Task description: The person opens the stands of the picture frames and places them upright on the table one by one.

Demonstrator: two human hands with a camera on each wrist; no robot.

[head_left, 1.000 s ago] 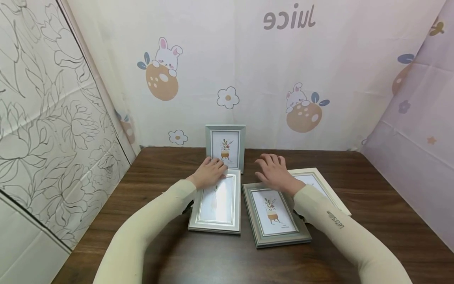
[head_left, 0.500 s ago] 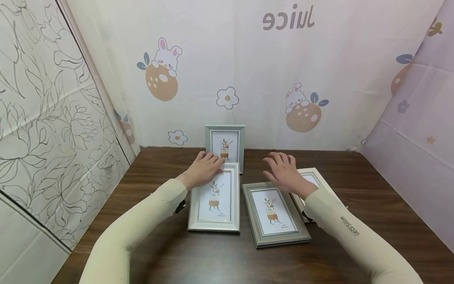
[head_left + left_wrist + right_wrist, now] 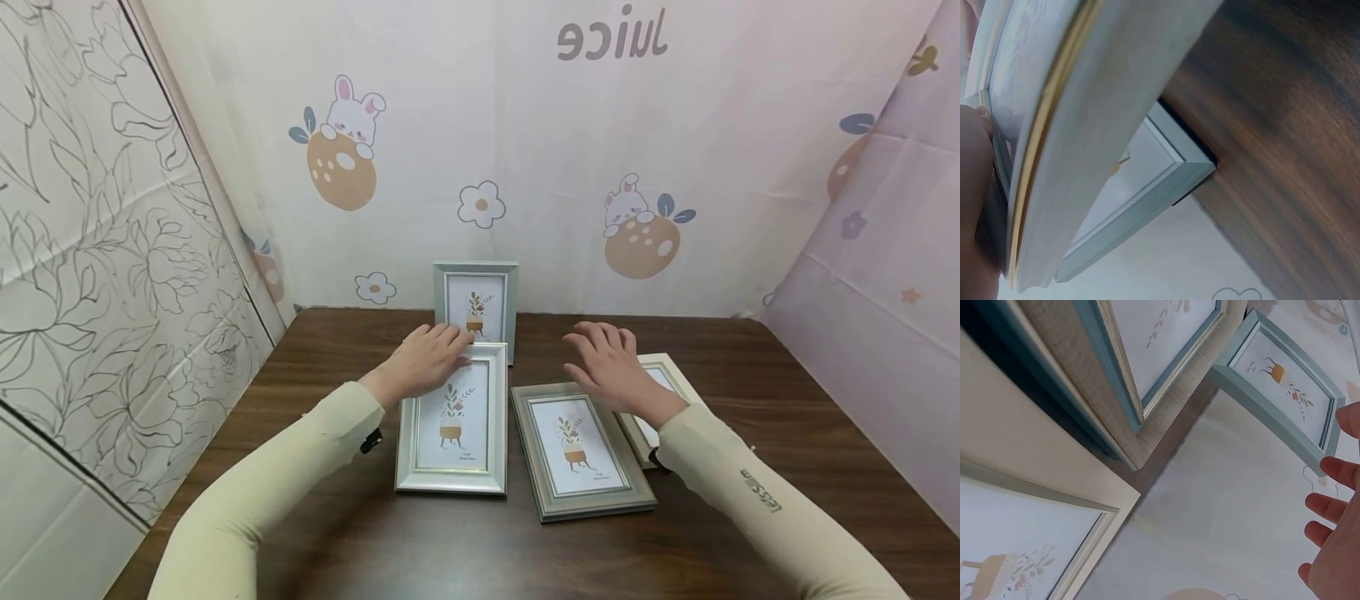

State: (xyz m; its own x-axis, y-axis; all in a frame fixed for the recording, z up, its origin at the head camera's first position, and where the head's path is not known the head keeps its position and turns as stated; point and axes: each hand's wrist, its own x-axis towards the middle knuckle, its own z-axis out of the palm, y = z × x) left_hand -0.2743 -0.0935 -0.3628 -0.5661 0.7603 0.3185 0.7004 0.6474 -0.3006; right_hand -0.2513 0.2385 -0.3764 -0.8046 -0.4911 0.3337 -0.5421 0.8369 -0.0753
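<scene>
So the left hand (image 3: pixel 422 362) has the far-left end of the silver frame (image 3: pixel 452 425), thumb on the front and fingers curled over the top edge, so I'd call that a grip. The frame lies from the hand back toward the person and a bit to the right, long axis running pretty much front to back. It looks tilted in the left wrist view, with the held end raised off the table (image 3: pixel 360 533).

Left is clearly the closer hand, since it's right on the thing. The right hand (image 3: pixel 617 364) is well off to the right with nothing in it, fingers loosely curved, past the far end of the taupe frame (image 3: pixel 576 454) and just beside the cream frame (image 3: pixel 667 375). The taupe one sits between the right hand and the silver one's near end, its long axis slanted a little.

Straight beyond the silver frame is the mint frame (image 3: pixel 480 304), standing upright near the curtain (image 3: pixel 555 125). From the head view the silver top edge overlaps its lower part; can't tell if they're touching.
</scene>
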